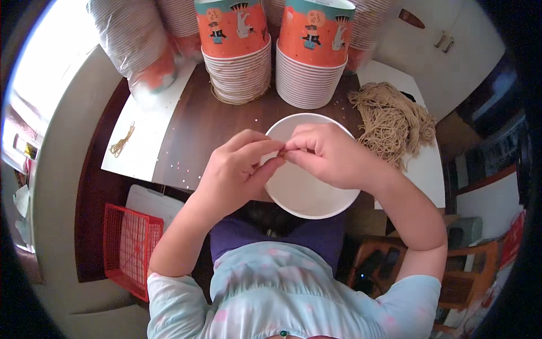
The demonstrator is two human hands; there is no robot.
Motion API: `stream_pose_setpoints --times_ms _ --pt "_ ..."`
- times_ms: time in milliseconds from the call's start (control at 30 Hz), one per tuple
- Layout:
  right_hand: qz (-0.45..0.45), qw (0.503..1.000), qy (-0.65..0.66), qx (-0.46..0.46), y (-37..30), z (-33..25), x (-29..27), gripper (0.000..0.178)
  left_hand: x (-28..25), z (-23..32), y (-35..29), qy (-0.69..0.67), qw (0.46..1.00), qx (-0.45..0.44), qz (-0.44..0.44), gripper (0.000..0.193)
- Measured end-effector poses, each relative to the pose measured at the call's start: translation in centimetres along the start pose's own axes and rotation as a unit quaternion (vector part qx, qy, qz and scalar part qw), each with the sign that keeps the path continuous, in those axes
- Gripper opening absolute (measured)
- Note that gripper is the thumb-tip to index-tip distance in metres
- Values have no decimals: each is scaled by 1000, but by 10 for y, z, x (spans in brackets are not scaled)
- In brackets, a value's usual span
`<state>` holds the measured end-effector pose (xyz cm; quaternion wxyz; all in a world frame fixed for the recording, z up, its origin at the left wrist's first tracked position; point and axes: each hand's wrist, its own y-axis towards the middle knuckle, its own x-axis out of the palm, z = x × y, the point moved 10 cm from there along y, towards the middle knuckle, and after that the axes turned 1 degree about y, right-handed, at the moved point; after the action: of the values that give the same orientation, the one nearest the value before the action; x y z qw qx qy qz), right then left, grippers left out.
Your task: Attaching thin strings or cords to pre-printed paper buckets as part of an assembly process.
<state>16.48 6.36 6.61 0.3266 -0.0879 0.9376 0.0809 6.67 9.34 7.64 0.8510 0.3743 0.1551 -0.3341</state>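
My left hand (pixel 237 164) and my right hand (pixel 326 151) meet fingertip to fingertip above the near side of the table. Both are closed in a pinch around a tiny brownish thing, mostly hidden by the fingers, whose kind I cannot make out. Beneath them a white paper bucket (pixel 313 195) shows its pale inside, its rim partly covered by my right hand. A heap of tan cords (pixel 392 118) lies to the right of my right hand. Farther left, a few thin gold cords (pixel 123 141) rest on the white part of the table.
Two stacks of orange and teal paper buckets, a left stack (pixel 236 68) with cords looped round it and a right stack (pixel 311 73), stand at the back. Plastic-wrapped stacks (pixel 132 39) rise behind. A red plastic basket (pixel 132 246) is at lower left, a wooden chair (pixel 468 277) at lower right.
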Motion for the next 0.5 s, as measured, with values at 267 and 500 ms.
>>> stream_pose_setpoints --times_ms 267,500 --pt "-22 992 110 58 -2 14 10 18 1 37 -2 185 966 179 -8 23" --pt "8 967 235 102 1 27 13 13 -2 15 3 113 992 61 -13 17"
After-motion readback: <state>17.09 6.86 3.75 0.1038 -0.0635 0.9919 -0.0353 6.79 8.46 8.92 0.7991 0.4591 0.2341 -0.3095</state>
